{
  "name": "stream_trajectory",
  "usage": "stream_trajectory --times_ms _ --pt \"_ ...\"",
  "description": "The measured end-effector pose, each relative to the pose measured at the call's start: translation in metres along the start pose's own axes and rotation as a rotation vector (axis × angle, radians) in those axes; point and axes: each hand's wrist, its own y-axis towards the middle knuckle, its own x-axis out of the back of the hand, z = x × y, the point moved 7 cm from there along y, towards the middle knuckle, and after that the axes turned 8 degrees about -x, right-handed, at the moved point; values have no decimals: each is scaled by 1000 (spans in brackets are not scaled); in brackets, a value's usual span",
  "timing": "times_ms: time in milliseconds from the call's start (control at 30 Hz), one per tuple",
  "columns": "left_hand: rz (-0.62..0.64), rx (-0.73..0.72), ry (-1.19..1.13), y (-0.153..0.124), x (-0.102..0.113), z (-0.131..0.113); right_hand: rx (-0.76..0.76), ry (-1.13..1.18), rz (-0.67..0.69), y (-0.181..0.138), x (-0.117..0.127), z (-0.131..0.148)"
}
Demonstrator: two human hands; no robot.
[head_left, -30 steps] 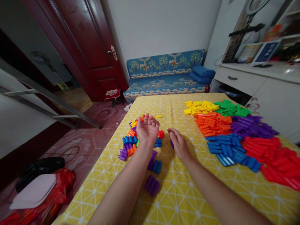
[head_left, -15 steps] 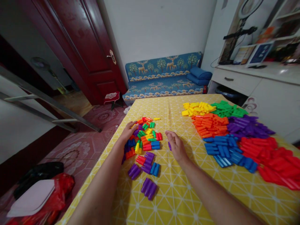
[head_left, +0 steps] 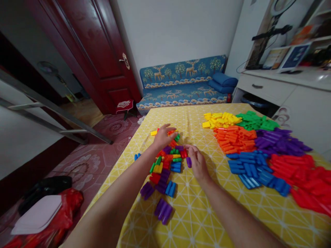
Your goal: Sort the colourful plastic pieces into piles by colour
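Observation:
My left hand (head_left: 164, 137) is open, its fingers spread over the far part of a mixed pile of coloured plastic building pieces (head_left: 168, 156). Some pieces lie hidden under that hand. At the pile's right edge is my right hand (head_left: 198, 161), turned on its side with fingers stretched out beside a red piece (head_left: 183, 153). A purple piece (head_left: 189, 162) sits close against its palm side; whether it touches the hand is unclear. Nearer me lie a blue piece (head_left: 170, 189) and a ribbed purple piece (head_left: 163, 210).
On the right, pieces lie sorted by colour: yellow (head_left: 221, 120), green (head_left: 257, 120), orange (head_left: 234, 138), purple (head_left: 280, 141), blue (head_left: 247, 165) and red (head_left: 307, 177) heaps. A yellow patterned cloth (head_left: 191, 227) covers the table. Behind stands a blue sofa (head_left: 178, 91).
My left hand has moved right and away from me across the pile, and pieces there have shifted to the right. The right hand has moved slightly right, showing more of the purple piece.

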Motion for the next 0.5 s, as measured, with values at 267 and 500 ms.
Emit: stream_trajectory --times_ms 267,500 --pt "141 286 40 24 -25 66 -15 25 -4 1 -1 3" --pt "286 103 -247 20 -19 25 2 6 2 0 3 4"
